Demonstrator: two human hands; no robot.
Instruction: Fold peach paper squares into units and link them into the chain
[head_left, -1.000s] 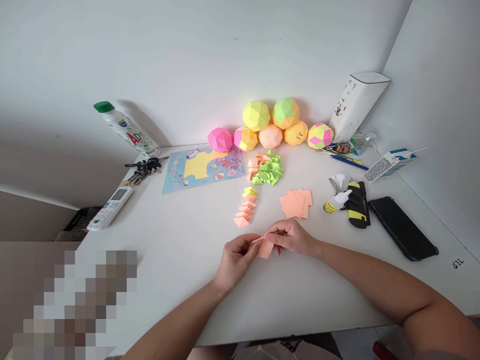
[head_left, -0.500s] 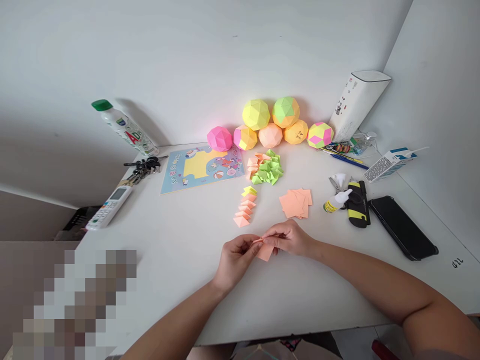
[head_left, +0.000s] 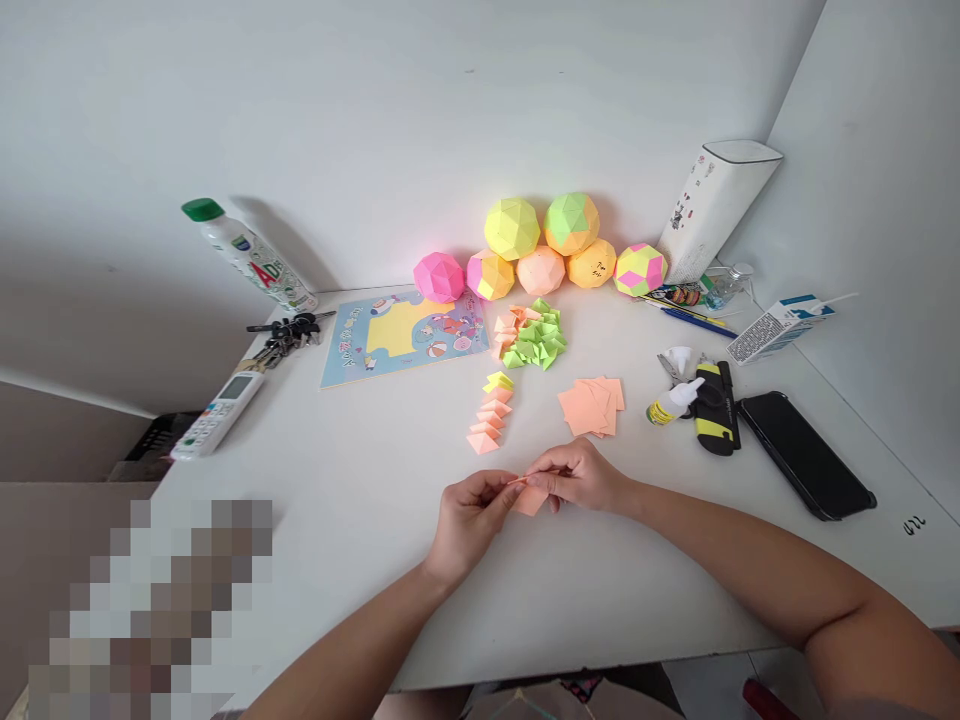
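A small sheet of orange paper [head_left: 531, 500] is held between both hands just above the table, its top edge folded over and pinched. My left hand [head_left: 471, 515] grips its left side between thumb and fingers. At the right side, my right hand [head_left: 581, 477] pinches the same edge. Just beyond my hands lie a stack of loose orange paper squares [head_left: 592, 406] and a row of folded paper pieces [head_left: 491, 412], mostly orange with yellow at the far end. Behind the row is a heap of green and orange folded pieces [head_left: 534, 335].
Several paper balls [head_left: 541, 270] are stacked against the wall. On the right are a glue bottle [head_left: 671, 402], a black-and-yellow tool [head_left: 715, 410], a phone [head_left: 806, 455] and a drink carton [head_left: 780, 328]. On the left are a picture board [head_left: 349, 345], keys [head_left: 289, 335], a remote [head_left: 219, 415] and a bottle [head_left: 251, 258].
The hands have barely moved. The hanging part of the orange paper has tilted slightly upward between the fingers.
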